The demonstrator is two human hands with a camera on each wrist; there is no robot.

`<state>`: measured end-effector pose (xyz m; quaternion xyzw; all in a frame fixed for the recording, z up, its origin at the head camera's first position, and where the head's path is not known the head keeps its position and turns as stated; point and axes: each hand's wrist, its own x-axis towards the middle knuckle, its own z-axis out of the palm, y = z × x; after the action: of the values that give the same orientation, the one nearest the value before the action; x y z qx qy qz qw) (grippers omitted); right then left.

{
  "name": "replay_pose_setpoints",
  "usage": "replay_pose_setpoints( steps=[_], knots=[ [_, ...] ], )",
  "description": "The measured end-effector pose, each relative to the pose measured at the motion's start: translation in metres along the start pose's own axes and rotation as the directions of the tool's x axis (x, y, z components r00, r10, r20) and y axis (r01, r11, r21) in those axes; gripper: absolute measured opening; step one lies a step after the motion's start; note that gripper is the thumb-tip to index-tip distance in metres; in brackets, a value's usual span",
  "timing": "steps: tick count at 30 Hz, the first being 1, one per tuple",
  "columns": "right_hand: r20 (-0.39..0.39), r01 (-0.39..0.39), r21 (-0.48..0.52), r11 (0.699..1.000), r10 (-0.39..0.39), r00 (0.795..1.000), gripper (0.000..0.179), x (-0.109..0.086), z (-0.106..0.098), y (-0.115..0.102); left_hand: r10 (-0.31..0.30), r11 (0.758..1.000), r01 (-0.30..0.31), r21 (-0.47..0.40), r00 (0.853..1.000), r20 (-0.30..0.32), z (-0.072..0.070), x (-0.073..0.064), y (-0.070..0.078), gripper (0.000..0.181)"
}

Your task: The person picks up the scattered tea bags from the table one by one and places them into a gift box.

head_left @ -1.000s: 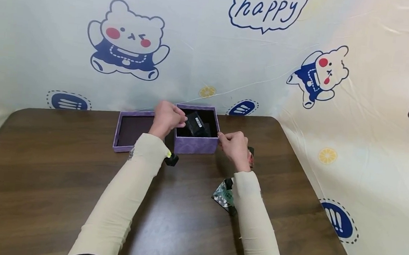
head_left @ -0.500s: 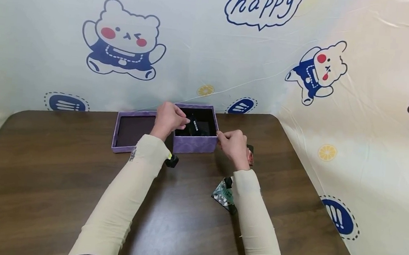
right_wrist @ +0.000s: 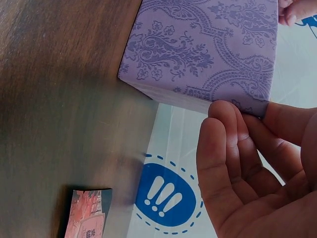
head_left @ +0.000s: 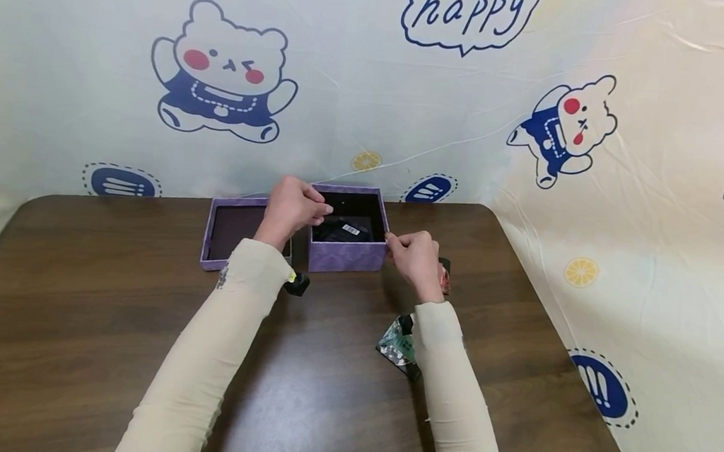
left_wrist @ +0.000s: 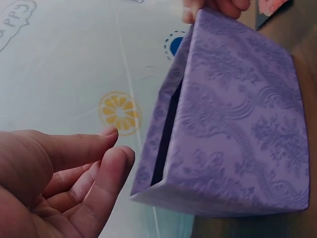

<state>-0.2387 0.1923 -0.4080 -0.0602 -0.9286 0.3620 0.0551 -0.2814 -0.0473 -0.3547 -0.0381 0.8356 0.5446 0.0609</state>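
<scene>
A purple patterned box [head_left: 347, 257] stands uncovered at the back of the table. Inside it lies a flat black item [head_left: 344, 230] bearing a white barcode label. My left hand [head_left: 293, 208] hovers at the box's left rim; its thumb and index tips are close together, and the left wrist view shows nothing between them. At the box's front right corner my right hand [head_left: 417, 257] pinches the edge between thumb and fingers, seen closely in the right wrist view. The box's purple lid [head_left: 206, 242], dark inside, lies to the left, partly hidden by my left arm.
A shiny green and silver packet [head_left: 396, 344] lies beside my right forearm, which partly covers it. Behind my right wrist is a small red and black packet [right_wrist: 90, 213]. A printed sheet [head_left: 340, 96] hangs along the table's back edge.
My left hand has let go of the black item, which dropped from upright to flat inside the box. That hand then drew slightly left. My right hand stays on the corner.
</scene>
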Motion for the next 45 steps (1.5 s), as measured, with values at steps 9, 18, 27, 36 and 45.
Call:
replay_pose_setpoints(
  steps=[9,18,27,36,45],
  knots=[
    [-0.002,-0.012,-0.001,1.0,0.012,1.0,0.043,0.0,-0.001,0.0,-0.048,0.998,0.048,-0.03,0.999,0.014,-0.026,-0.01,-0.017,0.029],
    [0.001,0.003,0.011,1.0,-0.003,1.0,0.043,0.001,0.001,0.001,-0.112,0.984,0.086,0.155,0.979,0.172,-0.026,-0.02,-0.035,0.044],
    [-0.005,0.021,0.023,1.0,-0.021,1.0,0.043,0.0,0.002,0.0,-0.118,0.986,0.09,0.139,0.973,0.201,-0.016,-0.023,-0.037,0.029],
    [0.048,0.031,0.054,0.998,-0.033,0.998,0.041,0.001,-0.004,0.0,-0.149,0.988,0.157,-0.012,0.956,0.254,-0.016,-0.02,-0.044,0.027],
    [0.143,-0.05,0.198,0.979,0.021,0.989,0.043,0.001,-0.016,0.004,-0.151,0.983,0.172,-0.065,0.956,0.25,-0.016,-0.021,-0.044,0.027]
  ],
)
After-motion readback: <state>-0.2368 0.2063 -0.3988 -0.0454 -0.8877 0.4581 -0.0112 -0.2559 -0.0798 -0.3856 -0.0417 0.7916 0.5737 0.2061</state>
